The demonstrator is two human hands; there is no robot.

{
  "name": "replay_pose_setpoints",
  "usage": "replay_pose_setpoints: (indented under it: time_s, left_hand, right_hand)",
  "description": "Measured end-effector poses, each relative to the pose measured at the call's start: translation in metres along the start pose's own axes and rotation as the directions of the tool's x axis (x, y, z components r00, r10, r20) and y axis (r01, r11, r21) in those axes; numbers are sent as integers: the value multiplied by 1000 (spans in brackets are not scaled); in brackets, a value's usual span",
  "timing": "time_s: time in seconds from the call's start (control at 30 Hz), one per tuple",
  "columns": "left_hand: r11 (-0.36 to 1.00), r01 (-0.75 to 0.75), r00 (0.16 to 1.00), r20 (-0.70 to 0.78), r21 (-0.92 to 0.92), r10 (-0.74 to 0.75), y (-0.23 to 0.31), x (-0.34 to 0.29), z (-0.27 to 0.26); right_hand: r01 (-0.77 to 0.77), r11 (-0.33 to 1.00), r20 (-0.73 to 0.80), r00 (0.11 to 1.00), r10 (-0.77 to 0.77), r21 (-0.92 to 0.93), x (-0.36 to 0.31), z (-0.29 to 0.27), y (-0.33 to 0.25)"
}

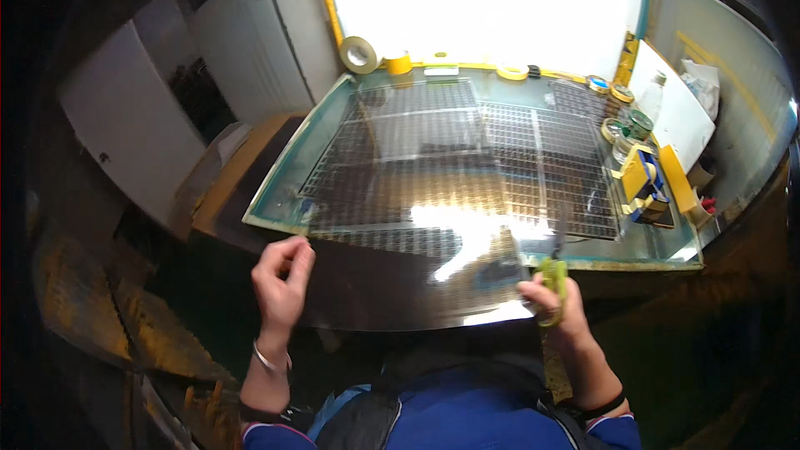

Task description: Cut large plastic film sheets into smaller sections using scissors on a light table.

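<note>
A desk (333,129) with a teal-edged top carries dark gridded mats (433,142) across most of its surface. At its far left corner a large roll of pale tape (359,54) stands on edge, with a smaller yellow roll (399,62) just beside it. More tape rolls (608,90) lie along the far right edge, near a clear bottle (652,96) and a white board (679,108). On the right side sits a yellow and blue holder (646,179). A bright window (483,4) glares behind the desk. White cabinets (242,33) stand to the left, and a brown cardboard box (229,179) rests beside the desk's left edge.
</note>
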State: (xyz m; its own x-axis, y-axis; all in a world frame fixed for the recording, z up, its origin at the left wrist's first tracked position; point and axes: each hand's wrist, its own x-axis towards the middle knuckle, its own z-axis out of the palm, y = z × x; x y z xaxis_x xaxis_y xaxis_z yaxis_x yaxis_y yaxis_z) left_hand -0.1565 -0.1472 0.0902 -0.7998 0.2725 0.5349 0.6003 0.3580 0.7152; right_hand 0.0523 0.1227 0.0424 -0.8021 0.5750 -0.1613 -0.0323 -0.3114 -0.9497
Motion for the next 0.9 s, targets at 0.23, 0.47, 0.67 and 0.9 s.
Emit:
replay_pose_setpoints:
  time_s: [0.23,0.47,0.67,0.9]
  left_hand:
    - [265,934,344,809,-241,-477,-71,22,-7]
    - [738,653,484,843,-169,-236,-45,49,18]
    - [915,366,778,596,-169,-201,-19,20,2]
    - [700,370,927,185,-611,-327,-43,-51,12]
  right_hand:
    - [82,997,-161,984,-82,-9,-22,-33,-12]
    - [-19,956,-65,998,0,-293,-39,-36,-10]
    - [5,849,106,993,60,-528,-34,-36,-15]
    - [219,974,-20,975,-220,-61,2,-13,-41]
